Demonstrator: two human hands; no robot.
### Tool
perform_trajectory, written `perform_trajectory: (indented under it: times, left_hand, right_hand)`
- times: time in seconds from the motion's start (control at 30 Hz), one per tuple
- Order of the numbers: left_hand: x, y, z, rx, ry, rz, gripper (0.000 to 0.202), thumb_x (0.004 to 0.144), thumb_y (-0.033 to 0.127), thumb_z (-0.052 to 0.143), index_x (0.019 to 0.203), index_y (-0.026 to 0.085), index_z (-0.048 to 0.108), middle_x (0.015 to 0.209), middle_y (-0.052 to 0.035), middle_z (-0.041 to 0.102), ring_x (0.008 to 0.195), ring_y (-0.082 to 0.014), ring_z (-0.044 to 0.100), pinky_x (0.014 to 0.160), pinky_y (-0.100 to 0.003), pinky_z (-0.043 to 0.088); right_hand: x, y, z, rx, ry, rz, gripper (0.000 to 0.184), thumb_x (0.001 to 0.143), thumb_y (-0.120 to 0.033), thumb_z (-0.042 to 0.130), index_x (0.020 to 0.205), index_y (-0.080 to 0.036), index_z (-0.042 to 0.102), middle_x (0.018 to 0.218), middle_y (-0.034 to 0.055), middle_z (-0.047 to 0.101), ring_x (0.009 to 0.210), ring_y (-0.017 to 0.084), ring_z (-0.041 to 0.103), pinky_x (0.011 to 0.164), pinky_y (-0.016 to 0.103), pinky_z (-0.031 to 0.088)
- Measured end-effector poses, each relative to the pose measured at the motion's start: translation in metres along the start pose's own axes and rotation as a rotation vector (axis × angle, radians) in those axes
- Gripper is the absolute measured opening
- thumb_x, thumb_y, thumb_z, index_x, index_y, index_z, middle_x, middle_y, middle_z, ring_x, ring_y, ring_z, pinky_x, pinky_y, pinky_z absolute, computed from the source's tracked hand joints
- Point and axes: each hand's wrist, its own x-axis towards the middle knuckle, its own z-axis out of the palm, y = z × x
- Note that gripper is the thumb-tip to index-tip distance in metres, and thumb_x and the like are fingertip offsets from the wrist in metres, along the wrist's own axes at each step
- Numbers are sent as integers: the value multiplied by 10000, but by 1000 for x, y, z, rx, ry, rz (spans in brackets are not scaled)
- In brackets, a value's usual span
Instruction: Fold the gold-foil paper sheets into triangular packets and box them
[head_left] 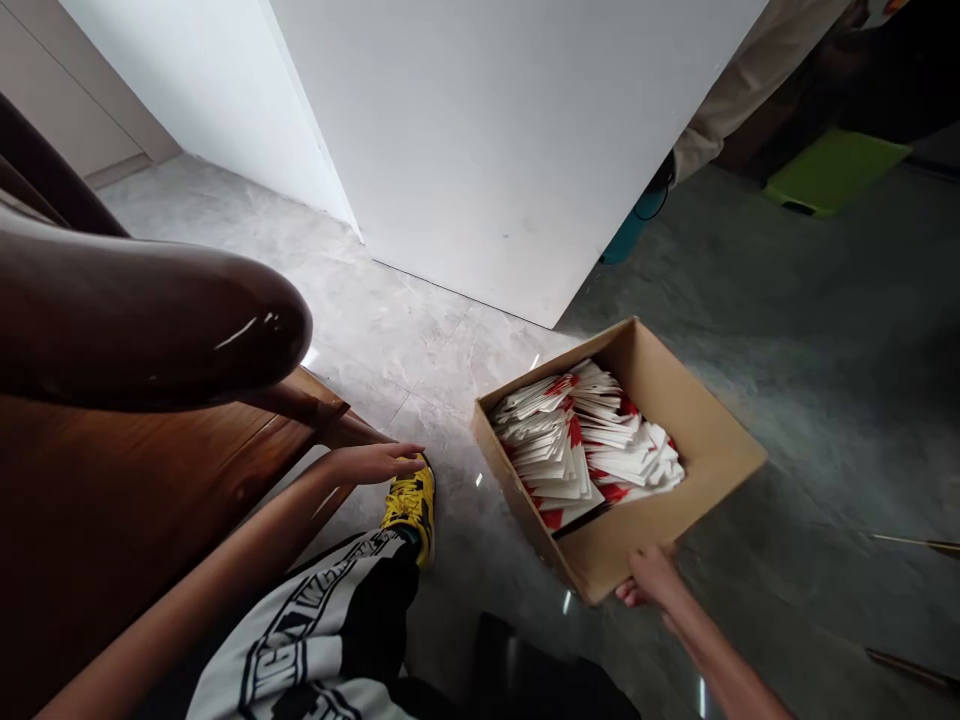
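Observation:
My right hand (649, 577) grips the near corner of an open cardboard box (675, 400), which stands low over the grey floor. Inside lies a loose heap of white papers with red markings (585, 440); their exact kind is hard to tell. My left hand (371, 463) is held flat and open with nothing in it, just above a yellow and black sneaker (411, 508). Close to that hand is the edge of a polished wooden stair rail (135, 320). Black and white printed shorts (315, 620) fill the bottom of the view.
A white wall corner (487, 130) rises ahead. At the top right stands a person in beige trousers (750, 90), beside a green board (832, 170) and a teal object (630, 230). Wooden panelling (97, 520) runs along the left. Thin metal rods (915, 545) lie at the right edge.

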Motion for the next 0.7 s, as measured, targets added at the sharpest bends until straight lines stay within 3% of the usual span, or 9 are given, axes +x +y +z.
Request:
perform_trajectory:
  times: [0.1, 0.2, 0.23, 0.3, 0.33, 0.4, 0.5, 0.57, 0.7]
  left_hand:
    - [-21, 9, -3, 48, -57, -1, 792, 891, 708, 568, 1541, 256, 544, 1626, -57, 511, 1515, -270, 469, 1229, -320, 342]
    - [-32, 21, -7, 91, -73, 2, 844, 921, 722, 521, 1591, 211, 475, 1649, -83, 479, 1526, -274, 449, 1250, -341, 314]
    - [-34, 24, -8, 103, -68, 2, 868, 933, 725, 501, 1612, 187, 439, 1657, -102, 463, 1530, -282, 440, 1258, -355, 300]
    - [-36, 30, -10, 121, -61, 2, 886, 947, 728, 482, 1630, 171, 401, 1663, -121, 452, 1531, -300, 436, 1261, -377, 294]
    - [-37, 32, -10, 129, -63, 7, 875, 951, 728, 478, 1631, 183, 402, 1661, -118, 456, 1528, -307, 439, 1255, -382, 302]
    - [-35, 34, -8, 131, -73, 33, 826, 966, 713, 473, 1619, 208, 425, 1656, -106, 469, 1519, -309, 451, 1237, -380, 330]
    - [-25, 32, 1, 84, -64, 87, 748, 1004, 642, 457, 1605, 196, 435, 1651, -112, 477, 1495, -284, 483, 1208, -352, 368]
    - [-16, 28, 13, 46, -45, 101, 703, 1018, 594, 455, 1590, 186, 445, 1633, -119, 500, 1463, -272, 518, 1184, -342, 394]
    - [5, 22, 44, 22, -46, 131, 639, 1020, 558, 473, 1559, 215, 485, 1560, -107, 585, 1382, -262, 594, 1134, -341, 441]
  right_hand:
    - [-45, -5, 32, 260, -359, -38, 229, 887, -425, 543, 964, -239, 654, 958, 175, 796, 1000, 292, 802, 916, 391, 659]
    - [-61, -32, 53, 411, -858, -159, 447, 940, -595, 537, 1025, -175, 665, 1112, 211, 785, 966, 277, 802, 834, 392, 663]
    - [-56, -42, 57, 318, -895, -277, 513, 972, -634, 474, 1072, -164, 655, 1076, 199, 791, 870, 264, 803, 744, 386, 657]
    - [-36, -57, 64, -29, -682, -591, 520, 1040, -571, 329, 1139, -166, 639, 933, 133, 793, 712, 227, 762, 651, 357, 614]
    - [-23, -61, 67, -203, -505, -747, 474, 1054, -485, 305, 1173, -172, 641, 898, 107, 784, 723, 219, 748, 699, 362, 607]
    - [6, -60, 76, -387, -305, -901, 372, 983, -326, 445, 1249, -169, 652, 1034, 138, 775, 955, 267, 739, 911, 438, 570]
    - [39, -42, 99, -531, -252, -1021, 598, 756, -158, 656, 1354, -177, 660, 1442, 204, 631, 1373, 392, 539, 1182, 581, 346]
    - [53, -28, 120, -710, -168, -1144, 741, 727, -105, 666, 1456, -222, 612, 1582, 181, 524, 1468, 411, 435, 1233, 626, 239]
    - [72, -20, 160, -986, 18, -1281, 765, 836, -107, 604, 1579, -245, 488, 1626, 182, 480, 1439, 387, 464, 1197, 627, 305]
